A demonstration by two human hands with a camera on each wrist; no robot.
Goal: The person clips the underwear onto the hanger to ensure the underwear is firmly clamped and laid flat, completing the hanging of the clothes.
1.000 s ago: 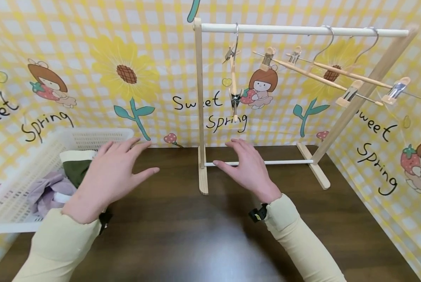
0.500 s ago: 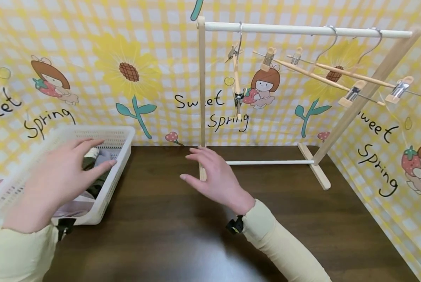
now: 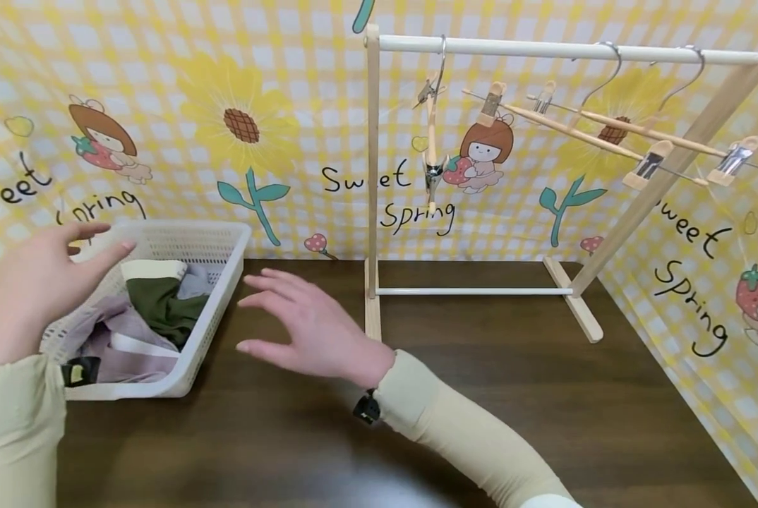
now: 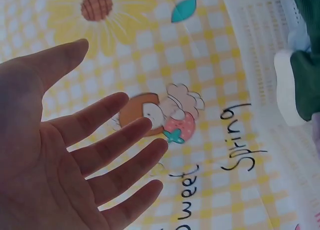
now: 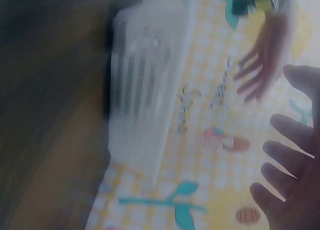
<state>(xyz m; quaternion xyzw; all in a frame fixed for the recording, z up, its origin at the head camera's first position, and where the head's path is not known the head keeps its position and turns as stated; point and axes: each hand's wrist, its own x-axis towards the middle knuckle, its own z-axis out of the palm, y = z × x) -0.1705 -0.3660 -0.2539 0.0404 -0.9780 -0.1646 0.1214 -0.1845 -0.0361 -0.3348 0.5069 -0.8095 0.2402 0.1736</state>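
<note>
the left hand [image 3: 32,286] has a spread grip: in the left wrist view its fingers are apart and the palm is open to the camera. in the head view this hand appears over the left side of a white plastic basket with slotted walls [image 3: 182,381]. the right hand [image 3: 312,328] has also a spread grip, with thumb well away from the fingers; it is near the right wall of the basket, with fingertips directed to it.

inside the basket lies a dark green cloth garment with a cream band [image 3: 163,303], and beside it, nearer to the person, a crumpled lilac cloth garment with a white strip [image 3: 134,363]. the basket stands on a dark brown wooden worktop [image 3: 544,395], at its left part. to the right stands a pale wooden rack with white rods [image 3: 373,162], where three wooden clip hangers with metal hooks [image 3: 572,131] hang from the top rod. behind is a yellow-checked printed sheet [image 3: 303,92].
</note>
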